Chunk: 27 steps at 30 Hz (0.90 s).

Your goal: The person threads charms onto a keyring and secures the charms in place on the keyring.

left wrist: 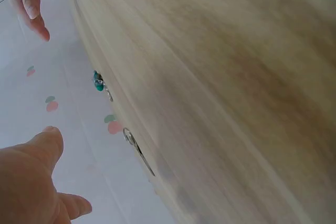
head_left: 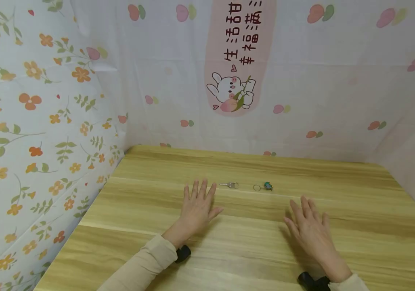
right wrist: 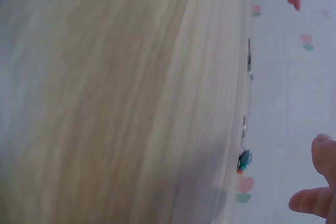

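A silver key [head_left: 230, 185] with a small ring lies on the wooden table, its blade pointing left. To its right is a keychain [head_left: 267, 186] with a small teal-and-grey charm and a metal ring [head_left: 257, 188]. My left hand [head_left: 196, 208] hovers palm down with fingers spread, nearest the key and holding nothing. Over the table's right half, my right hand [head_left: 311, 232] is also spread and holds nothing, a little nearer to me than the charm. The left wrist view shows the key [left wrist: 137, 149] and the charm [left wrist: 98, 81] apart from each other.
The wood-grain table [head_left: 251, 250] reaches back to a white cloth wall [head_left: 302, 81] printed with fruit, a rabbit and writing. A flowered cloth [head_left: 47, 133] hangs along the left side. Black wrist cameras [head_left: 183, 254] sit beneath both wrists.
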Each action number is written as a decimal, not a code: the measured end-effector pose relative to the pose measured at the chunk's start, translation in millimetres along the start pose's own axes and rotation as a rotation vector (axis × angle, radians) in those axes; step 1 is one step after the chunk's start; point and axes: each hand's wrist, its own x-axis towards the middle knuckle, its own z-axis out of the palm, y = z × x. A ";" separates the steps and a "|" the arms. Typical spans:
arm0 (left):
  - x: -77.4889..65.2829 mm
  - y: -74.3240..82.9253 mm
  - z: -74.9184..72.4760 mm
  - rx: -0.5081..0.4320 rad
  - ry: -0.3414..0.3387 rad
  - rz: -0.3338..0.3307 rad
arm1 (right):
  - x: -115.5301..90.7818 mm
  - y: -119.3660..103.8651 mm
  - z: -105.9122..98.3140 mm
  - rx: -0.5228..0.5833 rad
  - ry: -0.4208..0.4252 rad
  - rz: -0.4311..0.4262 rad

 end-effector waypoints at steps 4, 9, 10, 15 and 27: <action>-0.5 -0.5 1.1 -0.031 -0.004 0.012 | 2.4 -3.9 3.8 0.012 0.100 -0.088; 0.5 -0.8 2.2 -0.060 0.022 0.026 | 11.9 -10.4 7.0 0.062 0.187 -0.181; 1.1 -1.0 2.8 -0.064 0.030 0.030 | 14.1 -11.5 7.8 0.065 0.192 -0.192; 8.2 -2.6 5.9 -0.080 0.084 0.068 | 27.9 -16.5 11.9 0.070 0.130 -0.219; 44.7 3.2 12.6 -0.133 0.149 0.140 | 75.4 -18.9 31.1 0.050 0.020 -0.258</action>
